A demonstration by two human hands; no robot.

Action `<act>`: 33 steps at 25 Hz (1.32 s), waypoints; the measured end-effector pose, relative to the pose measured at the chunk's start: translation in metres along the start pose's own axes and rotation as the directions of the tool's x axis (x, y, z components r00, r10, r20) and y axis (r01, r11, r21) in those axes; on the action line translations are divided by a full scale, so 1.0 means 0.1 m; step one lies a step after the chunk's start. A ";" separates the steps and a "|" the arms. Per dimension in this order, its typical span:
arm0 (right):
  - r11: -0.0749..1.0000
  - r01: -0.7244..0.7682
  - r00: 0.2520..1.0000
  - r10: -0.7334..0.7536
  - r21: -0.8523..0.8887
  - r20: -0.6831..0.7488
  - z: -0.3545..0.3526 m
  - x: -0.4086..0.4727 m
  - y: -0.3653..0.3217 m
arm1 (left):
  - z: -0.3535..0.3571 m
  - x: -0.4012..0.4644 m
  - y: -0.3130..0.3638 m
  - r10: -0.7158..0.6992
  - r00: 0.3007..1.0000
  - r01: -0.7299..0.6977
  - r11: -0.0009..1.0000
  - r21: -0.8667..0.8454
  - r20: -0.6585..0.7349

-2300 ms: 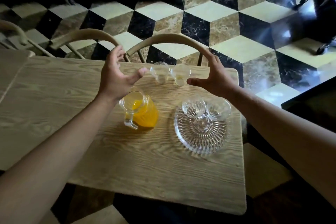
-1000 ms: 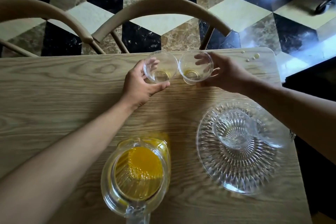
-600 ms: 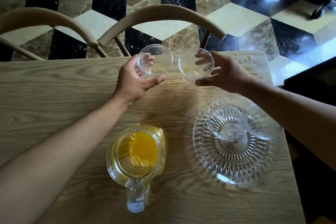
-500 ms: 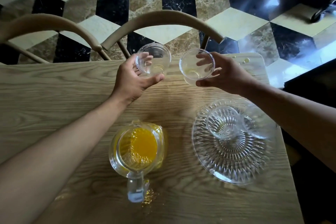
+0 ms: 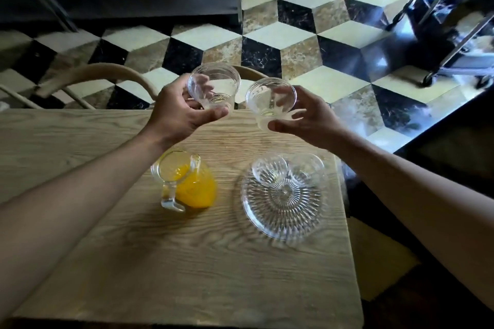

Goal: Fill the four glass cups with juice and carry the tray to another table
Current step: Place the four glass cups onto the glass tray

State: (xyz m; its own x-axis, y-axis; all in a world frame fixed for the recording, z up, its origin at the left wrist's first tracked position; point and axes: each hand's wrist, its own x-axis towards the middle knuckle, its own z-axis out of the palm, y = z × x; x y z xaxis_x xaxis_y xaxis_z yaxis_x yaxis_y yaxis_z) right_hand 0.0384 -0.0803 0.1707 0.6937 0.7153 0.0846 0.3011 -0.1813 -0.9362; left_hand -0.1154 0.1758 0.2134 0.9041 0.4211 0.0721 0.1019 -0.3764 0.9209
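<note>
Both cups are riding higher than half a second ago: you are lifting them clear of the far table edge, and the jug and tray are now sitting nearer the middle of your view.

Your left hand (image 5: 184, 112) is curling round the left glass cup (image 5: 213, 89), thumb pressing the near wall and fingers showing through the glass on the far side. Your right hand (image 5: 307, 117) is gripping the right glass cup (image 5: 270, 100) the same way, thumb at the near lower wall, fingers wrapping the far side. The two cups are hanging side by side, close but apart, above the far edge of the wooden table (image 5: 187, 262). Each seems to be holding only a thin film of liquid at the bottom, though blur makes that hard to judge.

On the table, the glass jug (image 5: 187, 184) of orange juice is standing near your left forearm, handle pointing toward you. Just right of it, the ribbed glass tray (image 5: 283, 211) is carrying the other two cups (image 5: 270, 173) on its far half, side by side and touching or nearly so. Behind the table, a curved wooden chair back (image 5: 101, 75) is showing against the chequered floor (image 5: 294, 35).
</note>
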 end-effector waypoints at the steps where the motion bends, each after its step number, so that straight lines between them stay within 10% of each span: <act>1: 1.000 0.002 1.000 -0.002 -0.009 -0.009 -0.03 -0.09 -0.04 | 0.04 -0.11 0.08 0.001 1.000 -0.001 1.000 0.009 -0.001; 33: 0.931 -0.320 0.938 0.286 -0.176 -0.194 0.49 -2.12 1.25 | 1.90 -1.85 -1.42 -0.293 0.949 0.288 0.956 -0.060 -0.117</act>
State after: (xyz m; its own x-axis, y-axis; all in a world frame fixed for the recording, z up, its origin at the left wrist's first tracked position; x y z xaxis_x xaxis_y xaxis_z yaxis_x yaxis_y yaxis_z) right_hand -0.1029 -0.2217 0.0187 0.8640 0.4884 -0.1223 0.1732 -0.5165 -0.8386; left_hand -0.2188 -0.0053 -0.0037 0.7793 0.6068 -0.1563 0.3324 -0.1889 0.9240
